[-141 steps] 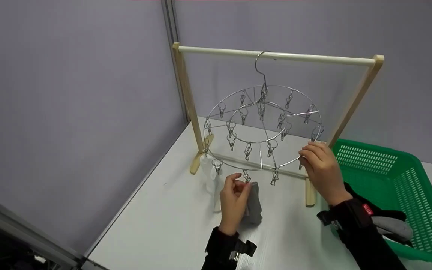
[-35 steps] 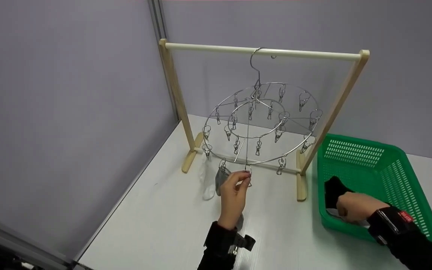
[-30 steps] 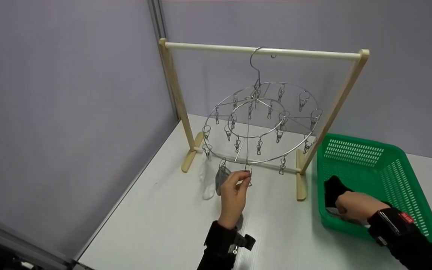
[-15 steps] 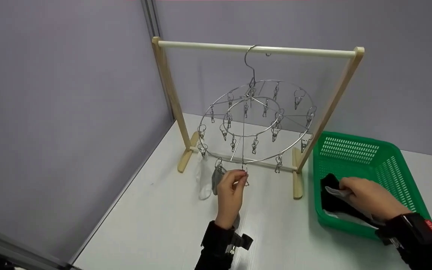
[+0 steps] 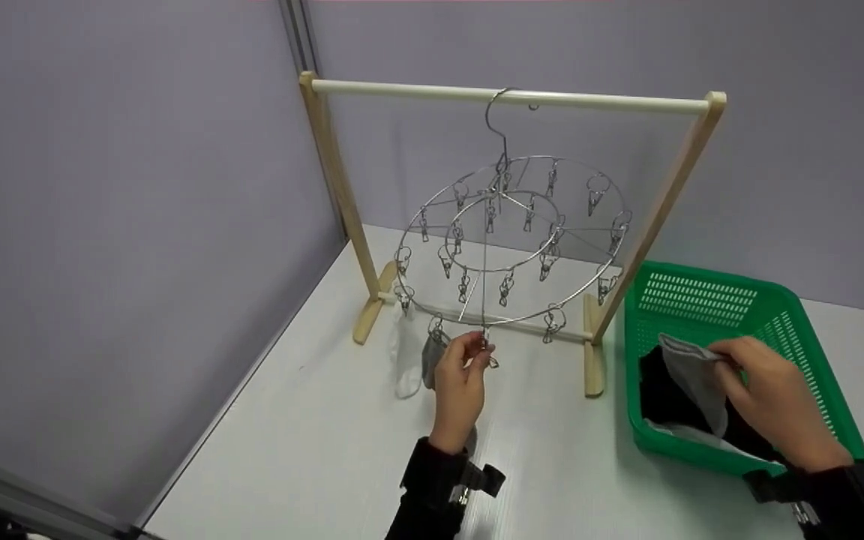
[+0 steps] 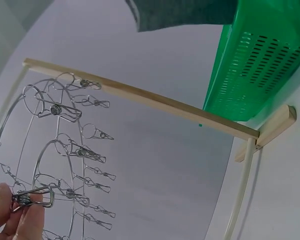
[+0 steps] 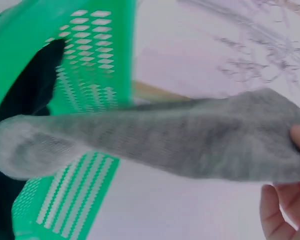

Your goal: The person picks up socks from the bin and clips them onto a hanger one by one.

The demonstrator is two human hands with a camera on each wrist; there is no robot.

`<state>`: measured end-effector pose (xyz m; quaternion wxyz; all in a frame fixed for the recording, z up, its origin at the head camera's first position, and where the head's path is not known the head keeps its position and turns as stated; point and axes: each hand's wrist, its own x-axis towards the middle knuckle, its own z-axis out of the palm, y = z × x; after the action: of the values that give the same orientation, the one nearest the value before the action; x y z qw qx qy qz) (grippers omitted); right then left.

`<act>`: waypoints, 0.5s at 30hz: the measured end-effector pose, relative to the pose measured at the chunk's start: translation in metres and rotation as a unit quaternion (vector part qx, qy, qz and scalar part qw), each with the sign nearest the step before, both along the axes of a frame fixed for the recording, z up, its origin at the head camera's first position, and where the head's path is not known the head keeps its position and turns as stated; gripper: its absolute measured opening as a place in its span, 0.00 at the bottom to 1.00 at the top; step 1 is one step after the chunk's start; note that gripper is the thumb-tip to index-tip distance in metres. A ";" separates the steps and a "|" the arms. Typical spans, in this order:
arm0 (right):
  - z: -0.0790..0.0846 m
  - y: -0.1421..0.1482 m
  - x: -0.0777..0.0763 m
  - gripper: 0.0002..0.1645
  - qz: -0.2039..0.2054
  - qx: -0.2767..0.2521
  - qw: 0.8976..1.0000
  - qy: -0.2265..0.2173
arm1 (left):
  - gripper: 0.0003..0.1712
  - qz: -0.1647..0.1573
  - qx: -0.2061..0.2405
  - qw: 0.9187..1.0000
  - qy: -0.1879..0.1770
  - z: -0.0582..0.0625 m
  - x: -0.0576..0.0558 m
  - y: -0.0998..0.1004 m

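Note:
My left hand [image 5: 460,386] pinches a metal clip [image 6: 32,199] at the front of the round wire sock hanger [image 5: 511,321]. Over the green basket [image 5: 747,296], my right hand [image 5: 781,397] grips a grey sock [image 5: 694,371] by one end. In the right wrist view that sock [image 7: 180,137] stretches out sideways from the fingers, slightly blurred. Black socks [image 5: 668,397] and a pale one lie in the basket beneath. Left of my left hand, a grey sock [image 5: 433,358] and a white sock [image 5: 406,360] hang from clips, the grey one partly hidden by the hand.
A wooden stand with a white bar [image 5: 417,91] carries the hanger by its hook [image 5: 493,116]. One stand foot [image 5: 594,367] is close to the basket's left side. A grey wall panel [image 5: 139,225] borders the white table [image 5: 312,435] on the left.
My right hand came off the hanger's rim, reached into the basket and lifted a grey sock. My left hand moved to another clip, and a grey sock now hangs beside it.

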<state>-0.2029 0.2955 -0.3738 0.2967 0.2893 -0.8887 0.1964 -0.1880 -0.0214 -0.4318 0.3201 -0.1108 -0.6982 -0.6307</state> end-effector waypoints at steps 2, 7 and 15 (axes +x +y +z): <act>0.005 -0.005 0.006 0.15 0.004 -0.031 0.999 0.011 | 0.10 -0.001 0.002 1.000 -0.003 0.000 -0.001 0.001; 0.009 -0.026 0.018 0.16 0.037 -0.089 0.995 0.036 | 0.08 -0.024 0.014 1.000 -0.014 0.003 0.001 0.001; -0.006 -0.065 0.034 0.16 0.100 -0.094 0.990 0.020 | 0.08 -0.042 0.028 0.998 -0.044 0.003 0.001 0.004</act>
<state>-0.1691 0.2308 -0.3795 0.3186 0.3516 -0.8269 0.3018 -0.1875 -0.0171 -0.4284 0.2654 -0.1033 -0.6880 -0.6675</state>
